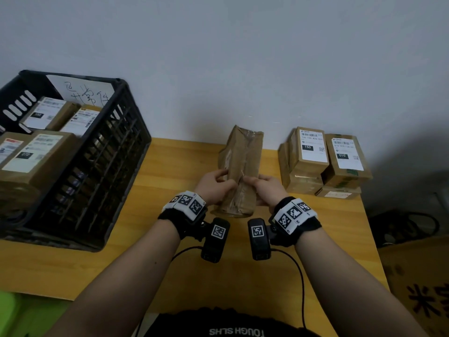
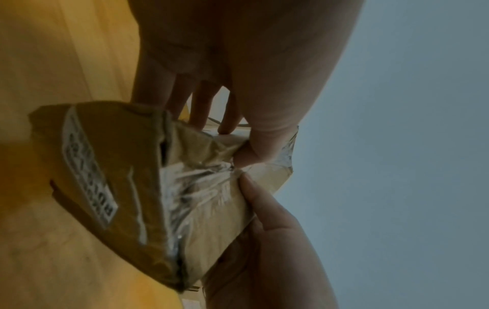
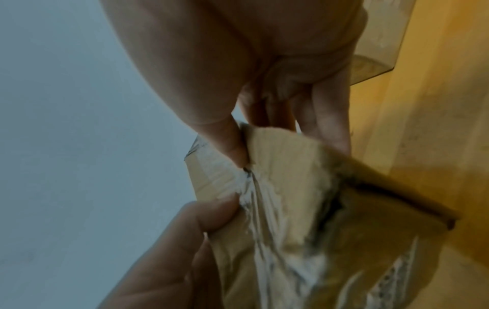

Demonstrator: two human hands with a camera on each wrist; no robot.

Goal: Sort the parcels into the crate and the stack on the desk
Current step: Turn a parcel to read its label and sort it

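A crumpled brown parcel wrapped in clear tape stands upright at the middle of the wooden desk. My left hand grips its left side and my right hand grips its right side, thumbs meeting on the taped seam. In the left wrist view the left hand pinches the parcel, whose white label faces left. In the right wrist view the right hand holds the parcel too. A black crate at the left holds several labelled parcels. A stack of labelled parcels stands at the right.
A handwritten paper sheet leans inside the crate's far wall. The grey wall runs right behind the desk. Off the desk's right edge lie dark cables and a cardboard box. Something green sits below the desk's front left.
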